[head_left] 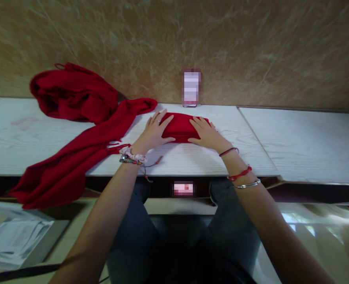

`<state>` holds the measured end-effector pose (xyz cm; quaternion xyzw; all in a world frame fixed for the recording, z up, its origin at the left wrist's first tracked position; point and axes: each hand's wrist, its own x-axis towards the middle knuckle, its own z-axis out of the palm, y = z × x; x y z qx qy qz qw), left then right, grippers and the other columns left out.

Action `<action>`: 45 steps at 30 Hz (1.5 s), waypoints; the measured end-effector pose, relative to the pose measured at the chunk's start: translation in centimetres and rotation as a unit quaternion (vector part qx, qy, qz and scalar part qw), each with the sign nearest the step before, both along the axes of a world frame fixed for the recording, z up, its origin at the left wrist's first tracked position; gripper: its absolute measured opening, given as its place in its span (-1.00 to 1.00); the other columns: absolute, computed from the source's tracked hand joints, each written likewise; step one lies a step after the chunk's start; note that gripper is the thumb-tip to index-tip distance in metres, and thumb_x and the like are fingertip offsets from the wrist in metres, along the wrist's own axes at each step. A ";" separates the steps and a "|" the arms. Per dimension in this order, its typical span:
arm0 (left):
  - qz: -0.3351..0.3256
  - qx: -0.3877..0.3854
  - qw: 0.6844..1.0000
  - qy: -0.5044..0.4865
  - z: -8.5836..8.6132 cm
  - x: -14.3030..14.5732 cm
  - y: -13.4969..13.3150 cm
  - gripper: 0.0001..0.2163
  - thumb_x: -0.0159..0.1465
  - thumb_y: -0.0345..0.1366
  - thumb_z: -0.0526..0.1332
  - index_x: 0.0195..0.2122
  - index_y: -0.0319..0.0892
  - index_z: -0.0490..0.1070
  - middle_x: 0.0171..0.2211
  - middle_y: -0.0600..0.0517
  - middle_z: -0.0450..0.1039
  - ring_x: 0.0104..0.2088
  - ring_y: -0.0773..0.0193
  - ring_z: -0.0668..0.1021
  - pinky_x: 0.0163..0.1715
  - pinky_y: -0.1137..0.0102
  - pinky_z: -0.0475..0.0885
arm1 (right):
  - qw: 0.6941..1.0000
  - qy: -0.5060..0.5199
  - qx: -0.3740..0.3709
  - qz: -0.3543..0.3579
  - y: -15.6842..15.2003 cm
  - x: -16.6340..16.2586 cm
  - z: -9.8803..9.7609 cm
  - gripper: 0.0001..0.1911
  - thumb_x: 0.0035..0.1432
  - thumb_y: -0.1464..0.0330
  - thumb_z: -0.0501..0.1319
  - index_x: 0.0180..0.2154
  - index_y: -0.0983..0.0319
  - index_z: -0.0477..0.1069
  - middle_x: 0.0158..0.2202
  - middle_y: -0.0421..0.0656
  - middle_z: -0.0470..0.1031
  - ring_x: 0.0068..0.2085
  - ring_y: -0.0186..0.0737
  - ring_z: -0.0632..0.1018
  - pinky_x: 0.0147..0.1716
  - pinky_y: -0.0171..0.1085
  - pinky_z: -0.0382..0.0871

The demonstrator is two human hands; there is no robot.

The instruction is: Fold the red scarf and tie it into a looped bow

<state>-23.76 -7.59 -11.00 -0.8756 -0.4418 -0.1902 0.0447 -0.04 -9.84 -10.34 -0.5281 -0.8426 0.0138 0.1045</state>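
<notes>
A folded red cloth point(180, 125) forms a compact rectangle on the white wood-grain table point(174, 161). My left hand point(153, 132) lies on its left end with the fingers spread. On the right end rests my right hand point(205, 132), its fingers also apart and stretched over the fabric. To the left of my left hand, a long red scarf point(74, 154) is bunched near the wall, and one length of it hangs over the table's front edge. A few fringe strands of that scarf reach close to my left wrist.
A phone point(191, 88), its screen blurred, leans against the brown marbled wall point(133, 39) behind the cloth. Below the table at left stands an open box point(41, 244) holding papers. A seam crosses the tabletop at right.
</notes>
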 end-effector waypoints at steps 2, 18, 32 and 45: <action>0.016 0.003 1.000 -0.002 0.1 -0.2 -0.2 -0.20 0.15 -0.05 0.32 0.33 -0.14 -0.02 0.38 -0.26 -0.21 0.36 -0.19 -0.09 0.24 -0.08 0.02 | 1.000 0.019 0.002 0.001 0.0 0.4 0.2 -0.25 0.20 0.17 0.15 0.34 0.22 -0.04 0.38 0.02 -0.09 0.36 0.11 -0.04 0.23 0.26 -0.07; 0.009 -0.012 0.998 0.065 1.2 1.4 -0.5 -0.29 0.16 -0.24 0.27 0.32 -0.22 0.04 0.24 -0.24 0.18 0.18 -0.02 0.34 0.16 0.16 0.22 | 0.996 0.065 0.054 -0.019 -0.2 3.9 0.5 -0.11 0.14 0.34 0.19 0.37 0.12 -0.25 0.41 -0.04 -0.23 0.37 0.19 -0.19 0.21 0.34 -0.06; 0.110 -0.033 0.993 -0.014 2.5 1.3 0.5 -0.41 0.18 -0.16 0.21 0.23 -0.20 0.19 0.04 -0.15 0.44 0.03 -0.01 0.48 0.02 0.22 0.34 | 0.996 0.029 0.079 -0.005 -0.3 4.5 -0.1 -0.17 0.15 0.35 0.17 0.36 0.22 -0.17 0.38 0.03 -0.12 0.37 0.09 -0.12 0.28 0.23 -0.11; 0.180 -0.016 0.981 -0.074 1.9 0.3 1.5 -0.47 0.19 -0.04 0.11 0.13 -0.21 0.31 -0.14 -0.09 0.54 -0.09 0.05 0.55 -0.06 0.30 0.39 | 0.999 -0.013 -0.021 -0.048 -0.4 1.7 -0.6 -0.47 0.25 0.25 0.09 0.14 0.45 0.26 0.13 0.22 0.36 0.16 0.12 0.38 0.10 0.04 0.28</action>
